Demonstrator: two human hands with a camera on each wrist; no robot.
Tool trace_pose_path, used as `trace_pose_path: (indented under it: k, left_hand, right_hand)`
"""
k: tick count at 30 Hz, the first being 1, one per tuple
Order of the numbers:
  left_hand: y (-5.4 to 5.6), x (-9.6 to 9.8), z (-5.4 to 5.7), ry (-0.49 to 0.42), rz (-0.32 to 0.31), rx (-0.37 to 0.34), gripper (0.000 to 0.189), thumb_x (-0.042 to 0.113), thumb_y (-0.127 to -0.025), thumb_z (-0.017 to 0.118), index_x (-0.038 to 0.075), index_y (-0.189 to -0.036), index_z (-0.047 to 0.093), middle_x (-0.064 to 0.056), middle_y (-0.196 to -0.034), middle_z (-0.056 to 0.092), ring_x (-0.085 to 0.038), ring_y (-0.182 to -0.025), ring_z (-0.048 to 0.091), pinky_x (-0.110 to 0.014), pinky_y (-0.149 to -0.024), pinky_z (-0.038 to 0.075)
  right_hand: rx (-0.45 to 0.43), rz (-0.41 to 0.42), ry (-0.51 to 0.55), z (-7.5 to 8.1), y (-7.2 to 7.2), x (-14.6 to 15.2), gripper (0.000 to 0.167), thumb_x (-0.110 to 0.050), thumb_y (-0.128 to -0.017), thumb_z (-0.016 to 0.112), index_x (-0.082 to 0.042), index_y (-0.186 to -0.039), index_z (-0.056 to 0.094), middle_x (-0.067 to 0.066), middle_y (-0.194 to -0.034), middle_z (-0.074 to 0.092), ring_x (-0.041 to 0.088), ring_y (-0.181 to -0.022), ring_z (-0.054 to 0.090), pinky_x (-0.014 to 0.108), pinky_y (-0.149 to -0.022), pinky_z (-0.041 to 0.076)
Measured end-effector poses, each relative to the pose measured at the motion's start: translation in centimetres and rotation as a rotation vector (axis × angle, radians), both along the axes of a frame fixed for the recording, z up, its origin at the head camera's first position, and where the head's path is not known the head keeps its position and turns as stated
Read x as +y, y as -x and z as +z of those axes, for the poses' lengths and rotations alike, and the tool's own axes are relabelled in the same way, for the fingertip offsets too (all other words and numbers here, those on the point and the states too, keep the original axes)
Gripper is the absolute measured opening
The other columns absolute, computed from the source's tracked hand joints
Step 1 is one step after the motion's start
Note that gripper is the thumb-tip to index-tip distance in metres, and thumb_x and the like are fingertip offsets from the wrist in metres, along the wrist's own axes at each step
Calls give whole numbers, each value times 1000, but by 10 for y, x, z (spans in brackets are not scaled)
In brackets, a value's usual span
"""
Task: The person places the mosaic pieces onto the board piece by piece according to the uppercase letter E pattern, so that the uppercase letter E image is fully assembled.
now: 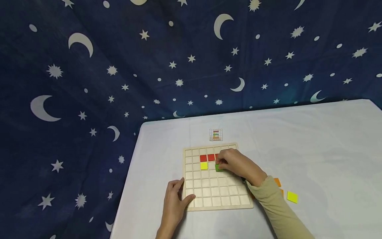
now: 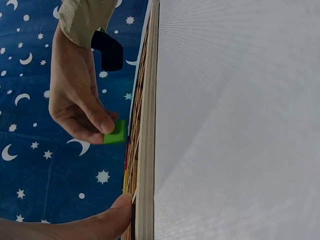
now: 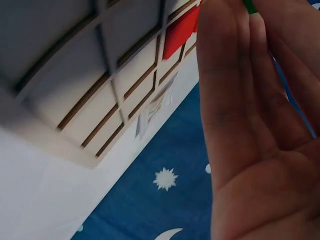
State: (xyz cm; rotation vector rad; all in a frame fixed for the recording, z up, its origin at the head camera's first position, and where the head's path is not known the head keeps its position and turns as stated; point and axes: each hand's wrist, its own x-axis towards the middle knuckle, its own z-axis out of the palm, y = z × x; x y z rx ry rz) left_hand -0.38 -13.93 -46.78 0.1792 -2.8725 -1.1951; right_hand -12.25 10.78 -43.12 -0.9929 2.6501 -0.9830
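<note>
My right hand (image 1: 237,165) pinches a green square tile (image 1: 219,168) between thumb and fingertips, over the upper middle of a wooden grid board (image 1: 206,201). In the left wrist view the green tile (image 2: 115,133) is held tilted, close over the board's face. Two red tiles (image 1: 211,157) show in an upper row, with part of another red one beside the right fingers. A yellow tile (image 1: 204,165) lies just below the leftmost red one. My left hand (image 1: 174,202) rests at the board's lower left edge, thumb (image 2: 117,212) on the grid.
A small printed pattern card (image 1: 216,134) lies beyond the board's far edge. Right of the board are a loose yellow tile (image 1: 292,197) and orange tiles (image 1: 277,182), partly hidden by the right sleeve (image 1: 276,205). A dark blue star-and-moon cloth (image 1: 167,49) hangs behind the white table (image 1: 328,149).
</note>
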Motion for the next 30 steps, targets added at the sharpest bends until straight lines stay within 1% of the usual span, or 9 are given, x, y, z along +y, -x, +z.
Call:
trace_pose_path:
  k: [7, 13, 18, 23, 27, 30]
  left_hand:
    - [1, 1, -1, 24, 9, -1, 71, 17, -71, 88, -7, -132, 59, -11, -118, 55, -14, -96, 50, -24, -75, 48]
    - [0, 1, 1, 30, 3, 0, 71, 19, -71, 88, -7, -131, 59, -11, -118, 55, -14, -96, 51, -24, -75, 48]
    - [0, 0, 0, 22, 1, -6, 72, 19, -71, 88, -7, -132, 59, -11, -119, 55, -15, -97, 51, -25, -76, 48]
    - [-1, 0, 0, 28, 1, -3, 72, 21, -71, 88, -5, -132, 59, -9, -118, 55, -14, -96, 50, -25, -77, 47]
    - [0, 0, 0, 30, -1, -6, 72, 21, -71, 87, -5, -132, 59, -9, -119, 55, -14, -94, 50, -24, -76, 47]
    - [0, -1, 0, 25, -1, -9, 72, 21, -72, 87, -5, -132, 59, -9, -119, 55, -13, -93, 49, -24, -75, 47]
  right_hand:
    - [-1, 23, 5, 1, -1, -16, 7, -9, -82, 79, -11, -82, 73, -7, -79, 66, 3, -71, 54, 22, -66, 48]
    - [15, 64, 26, -2, -2, -30, 11, -7, -82, 80, -11, -78, 70, -7, -75, 62, 4, -69, 50, 22, -66, 46]
    - [-14, 67, 23, -5, -3, -39, 12, -9, -83, 79, -12, -76, 70, -7, -75, 62, 4, -68, 50, 22, -66, 46]
    - [-37, 82, 36, -9, -3, -45, 16, -6, -84, 77, -12, -72, 69, -8, -70, 59, 3, -66, 47, 21, -63, 44]
    - [-37, 87, 42, -10, -2, -49, 20, -2, -82, 76, -12, -68, 66, -9, -65, 55, 3, -62, 44, 21, -60, 41]
    - [-31, 80, 31, -11, -2, -50, 20, -1, -81, 75, -12, -67, 66, -9, -65, 54, 2, -60, 43, 20, -58, 40]
